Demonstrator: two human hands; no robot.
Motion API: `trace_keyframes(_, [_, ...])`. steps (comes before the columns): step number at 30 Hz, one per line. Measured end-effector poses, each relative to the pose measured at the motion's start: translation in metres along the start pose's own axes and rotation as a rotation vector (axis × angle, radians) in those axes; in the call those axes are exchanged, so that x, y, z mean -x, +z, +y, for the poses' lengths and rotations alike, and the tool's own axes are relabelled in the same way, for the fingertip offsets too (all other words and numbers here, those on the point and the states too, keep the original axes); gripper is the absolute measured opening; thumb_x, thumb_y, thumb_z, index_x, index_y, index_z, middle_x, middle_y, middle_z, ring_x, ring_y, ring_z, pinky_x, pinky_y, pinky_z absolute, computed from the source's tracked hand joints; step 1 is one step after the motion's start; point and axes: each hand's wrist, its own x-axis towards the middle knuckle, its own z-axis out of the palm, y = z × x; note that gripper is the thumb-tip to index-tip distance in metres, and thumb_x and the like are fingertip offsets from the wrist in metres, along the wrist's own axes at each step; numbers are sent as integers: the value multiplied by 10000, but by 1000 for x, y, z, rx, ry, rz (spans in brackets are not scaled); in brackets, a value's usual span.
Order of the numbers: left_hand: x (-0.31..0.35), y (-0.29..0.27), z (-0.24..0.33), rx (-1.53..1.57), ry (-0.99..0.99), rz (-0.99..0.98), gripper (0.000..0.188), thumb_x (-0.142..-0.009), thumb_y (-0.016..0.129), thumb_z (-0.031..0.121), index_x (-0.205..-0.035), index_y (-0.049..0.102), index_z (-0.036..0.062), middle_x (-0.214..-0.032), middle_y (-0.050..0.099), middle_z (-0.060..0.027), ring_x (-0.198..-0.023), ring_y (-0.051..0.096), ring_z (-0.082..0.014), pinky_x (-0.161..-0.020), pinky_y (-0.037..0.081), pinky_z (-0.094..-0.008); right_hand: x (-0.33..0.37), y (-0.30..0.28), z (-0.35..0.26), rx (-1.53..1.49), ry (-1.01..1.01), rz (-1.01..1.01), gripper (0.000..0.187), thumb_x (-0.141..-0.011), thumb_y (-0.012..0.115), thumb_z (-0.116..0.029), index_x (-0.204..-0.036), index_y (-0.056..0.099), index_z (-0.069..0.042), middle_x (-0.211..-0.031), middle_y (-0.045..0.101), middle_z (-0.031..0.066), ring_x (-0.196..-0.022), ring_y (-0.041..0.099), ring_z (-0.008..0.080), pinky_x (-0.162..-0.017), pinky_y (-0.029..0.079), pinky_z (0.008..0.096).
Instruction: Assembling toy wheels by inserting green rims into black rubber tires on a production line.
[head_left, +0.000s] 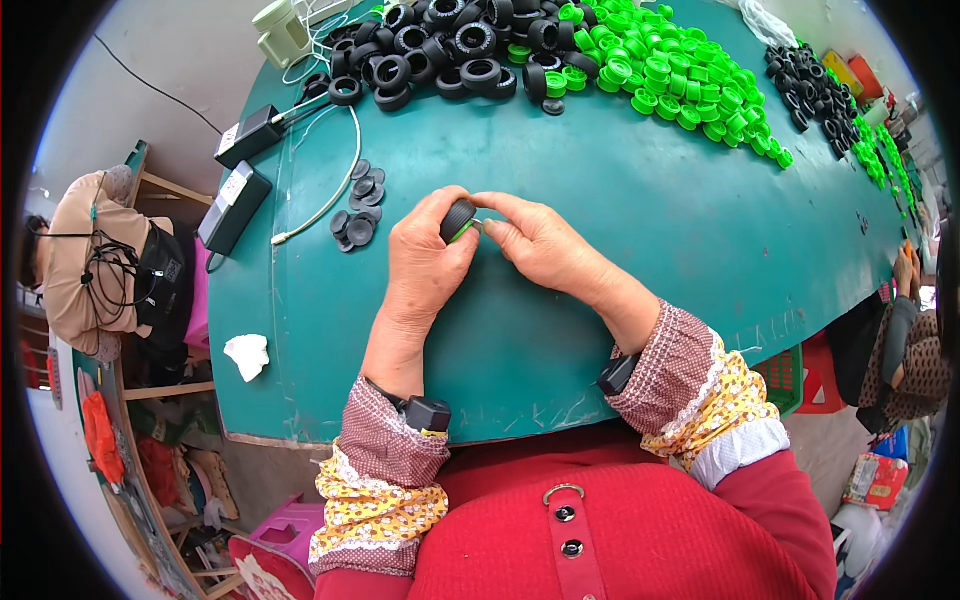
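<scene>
A small black toy tyre [458, 220] with a bright green wheel rim [462, 233] inside it is gripped in my left hand [425, 250], tilted over the green table. My right hand [540, 245] meets it from the right, its index finger reaching the tyre's top. Between that thumb and the tyre shows a thin shiny piece [478, 223], pinched by the right hand; the rest of it is hidden by the fingers. To the left of my left hand lie several flat black discs [360, 230].
Heaps of black tyres [475, 40] and green rims [680, 75] cover the table's far side. At the left are two black power adapters [235, 207], a white cable [345, 185] and a crumpled white scrap [247, 356]. People sit at left and right; more parts [810, 90] lie far right.
</scene>
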Motion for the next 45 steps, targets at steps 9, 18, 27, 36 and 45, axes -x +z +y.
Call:
trace_keyframes(9, [1,2,8,59,-110,-10,280,-722,624,56,-981,521,45,-736,578,-88,-630,556,-141,-588,454,-254,8,8,-9,-13,-73,194,317,-849,491,-124,-1156,496,-47,-885,602,232,-830,589,365,-722,472,382])
trace_keyframes(18, [0,-2,9,87,-226,-131,233,-719,611,46,-930,517,23,-718,558,-75,-629,527,-118,-580,443,-248,13,11,-14,352,-242,251,273,-837,494,-114,-1109,501,-94,-705,603,168,-604,580,360,-517,464,441])
trace_keyframes(27, [-1,3,9,174,-192,-14,262,-703,627,42,-953,549,21,-726,547,-23,-654,492,-77,-594,431,-223,7,8,-8,177,-97,220,260,-846,485,-111,-1106,495,-102,-681,593,178,-648,580,367,-557,462,430])
trace_keyframes(36, [0,-3,2,203,-276,-146,238,-710,626,57,-936,561,23,-749,552,-16,-673,489,-84,-606,426,-220,15,9,-21,242,-77,209,261,-848,475,-109,-1107,485,-77,-669,589,192,-635,577,379,-558,459,444])
trace_keyframes(45, [1,3,3,65,-207,-44,226,-705,622,102,-912,559,38,-680,594,-109,-608,594,-191,-569,458,-285,10,10,-11,176,-103,199,253,-852,469,-117,-1100,492,-76,-678,595,191,-629,575,386,-562,459,447])
